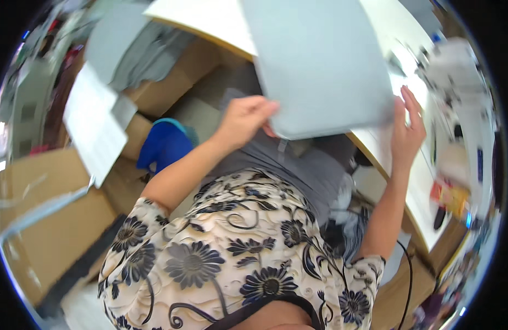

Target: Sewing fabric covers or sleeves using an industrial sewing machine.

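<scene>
Here we see a gray panel (322,69) spread across the upper middle of the frame, smooth and flat-looking, with rounded corners at its lower end. Our left hand (247,120) grasps it at the lower left corner, thumb and fingers pinched together on the edge. Our right hand (408,132) is at the lower right corner, its fingers extended and loosely parted, not clenched; blur there keeps us from telling whether it touches the edge.

The panel lies partly over a white surface (423,212) with a wood-coloured edge, and its lower end reaches out past that edge, above our gray trousers (265,151). At the right of the frame we have a white machine (457,69) on the surface, and below it a red and yellow packet (450,193) and a small dark oval object (439,218).

Toward the left we find a blue container (165,146) with a teal rim, just beside our left forearm. Above it, gray cloth (155,58) is heaped at an open cardboard box. A white sheet (93,124) slants down at the left, near a larger taped carton (56,220) in the lower left. A black cord (411,275) curves down at the lower right.
</scene>
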`<state>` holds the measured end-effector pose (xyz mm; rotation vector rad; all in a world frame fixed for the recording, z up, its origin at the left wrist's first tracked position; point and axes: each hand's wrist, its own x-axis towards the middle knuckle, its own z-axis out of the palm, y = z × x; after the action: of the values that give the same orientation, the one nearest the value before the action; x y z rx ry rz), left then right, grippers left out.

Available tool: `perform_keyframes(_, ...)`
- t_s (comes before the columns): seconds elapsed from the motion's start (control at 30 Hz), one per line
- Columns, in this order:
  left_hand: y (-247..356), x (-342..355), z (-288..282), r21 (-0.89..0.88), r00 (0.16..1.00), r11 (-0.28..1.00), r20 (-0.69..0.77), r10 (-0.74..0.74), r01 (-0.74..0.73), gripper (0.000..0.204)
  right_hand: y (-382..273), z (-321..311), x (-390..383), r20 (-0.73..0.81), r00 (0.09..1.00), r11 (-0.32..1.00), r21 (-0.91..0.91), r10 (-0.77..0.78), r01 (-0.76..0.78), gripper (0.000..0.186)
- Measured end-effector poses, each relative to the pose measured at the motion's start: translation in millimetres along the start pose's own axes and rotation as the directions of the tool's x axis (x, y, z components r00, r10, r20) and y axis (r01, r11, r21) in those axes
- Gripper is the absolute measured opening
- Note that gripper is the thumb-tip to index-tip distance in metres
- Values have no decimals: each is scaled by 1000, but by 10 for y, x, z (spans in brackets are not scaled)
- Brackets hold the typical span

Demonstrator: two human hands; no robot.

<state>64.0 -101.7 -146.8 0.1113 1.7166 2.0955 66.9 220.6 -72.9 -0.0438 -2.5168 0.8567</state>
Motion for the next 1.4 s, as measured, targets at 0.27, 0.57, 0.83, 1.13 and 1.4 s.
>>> perform_keyframes(0.27,6,159,-526,-265,952,954,-300,59,-143,26,-1404,227,-595,92,828,-43,989,-553,-138,41)
perform_keyframes(0.57,308,217,-920,-76,915,987,-392,100,-141,29,-1965,126,-178,-71,546,-422,719,-835,-552,30)
perform_keyframes(0.83,357,143,-1006,-40,924,988,-361,127,-152,34,-1390,323,-368,174,767,435,888,-618,148,28)
perform_keyframes(1.13,122,163,-1336,114,943,977,-265,202,-178,31,-296,274,-304,73,921,834,403,382,-378,42)
perform_keyframes(1.4,178,185,-1418,112,970,972,-111,217,-205,31,-138,243,64,117,900,524,779,419,-345,55)
